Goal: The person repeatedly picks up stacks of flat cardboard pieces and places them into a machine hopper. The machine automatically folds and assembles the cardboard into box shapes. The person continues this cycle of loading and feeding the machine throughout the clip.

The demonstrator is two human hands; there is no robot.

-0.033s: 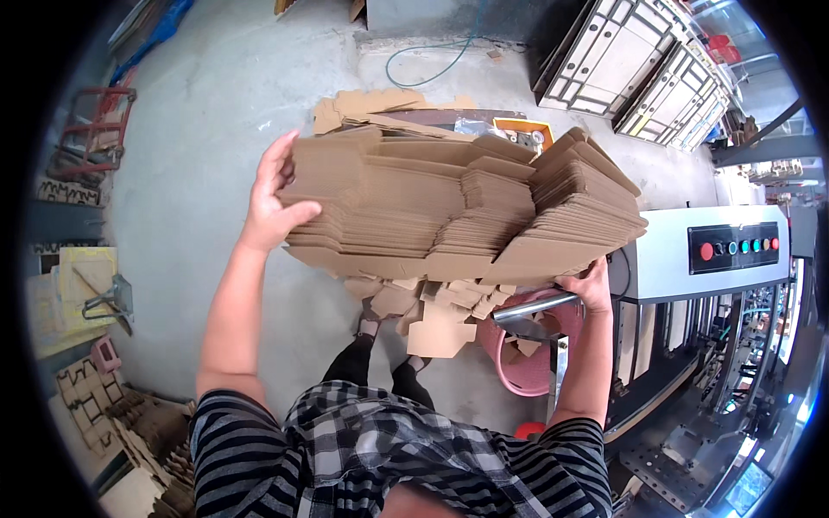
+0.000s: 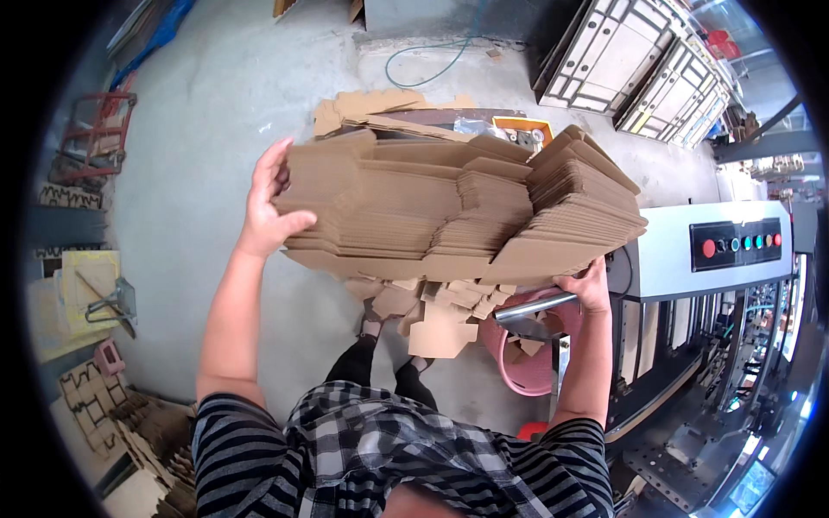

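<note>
Currently holding a thick stack of brown cardboard blanks (image 2: pixel 401 207) in front of the body, above the grey floor (image 2: pixel 190 173) and well in from that floor's far edge. Clasping the stack's left end with the left grip (image 2: pixel 266 216), with thumb on the near side and fingers round the end. Apparently touching the near right corner with the right grip (image 2: pixel 591 287), just beside a metal bar (image 2: pixel 535 306); cannot tell how far closed, with fingers largely hidden. Also cannot tell whether anything underneath shares the load. Stepped and uneven toward the right end, so likely to shear apart if tilted or squeezed harder on one side. Could slide toward smaller cardboard pieces (image 2: pixel 442 337) and a pink basket (image 2: pixel 518 380) if supported too weakly at right. Might crease lower blanks against the metal bar if lowered there.
</note>
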